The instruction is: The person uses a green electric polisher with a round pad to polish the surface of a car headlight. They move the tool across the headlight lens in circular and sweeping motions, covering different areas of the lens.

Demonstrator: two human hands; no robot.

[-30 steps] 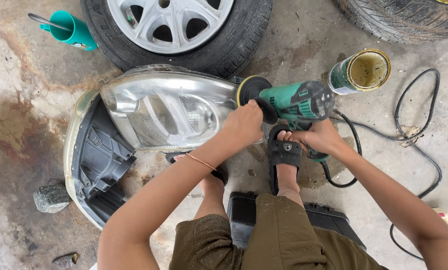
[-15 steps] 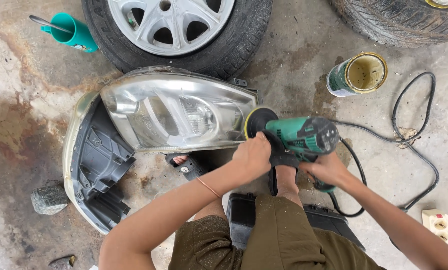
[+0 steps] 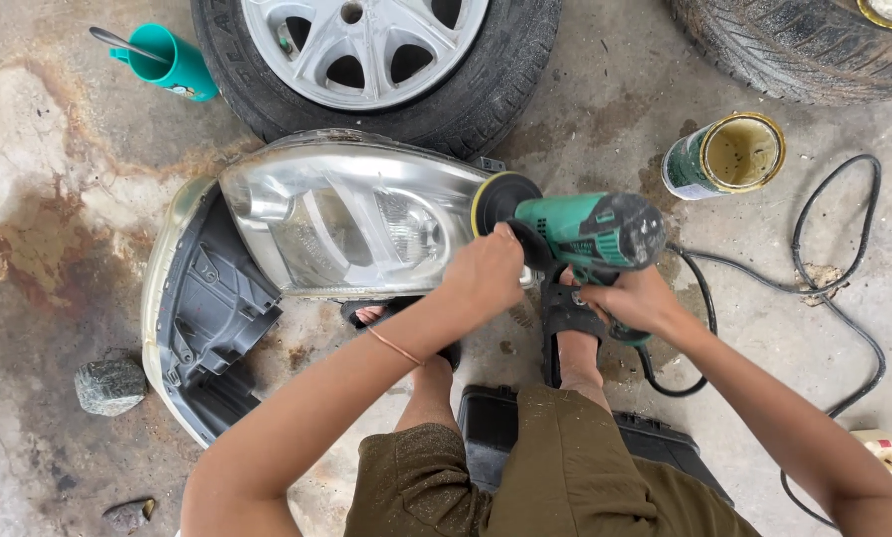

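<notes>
Since half a second ago the green power polisher (image 3: 590, 231) sits in much the same spot, its yellow-rimmed pad (image 3: 500, 202) against the right end of the headlamp lens (image 3: 351, 214), having slid there from a spot a little further in along the lens a second back. The left hand (image 3: 484, 273) is closed over the front of the tool, just behind the pad, which lets it press the head sideways into the lens. The right hand (image 3: 633, 298) wraps the rear grip under the motor housing, fingers curled shut, steadying the body from behind.

Ahead of the left hand, the headlamp leans on a second lamp housing (image 3: 202, 318) turned grey back up, and both rest against a tyre with a silver rim (image 3: 366, 50), which props the lens up toward the pad. Sandalled feet (image 3: 570, 323) sit below the hands, beside the lamp. Right of the right hand, the black cord (image 3: 844, 298) loops loosely over the concrete, clear of the pad. Beyond that hand stands an open tin (image 3: 726, 156); far beyond the left, a teal cup (image 3: 165, 62).
</notes>
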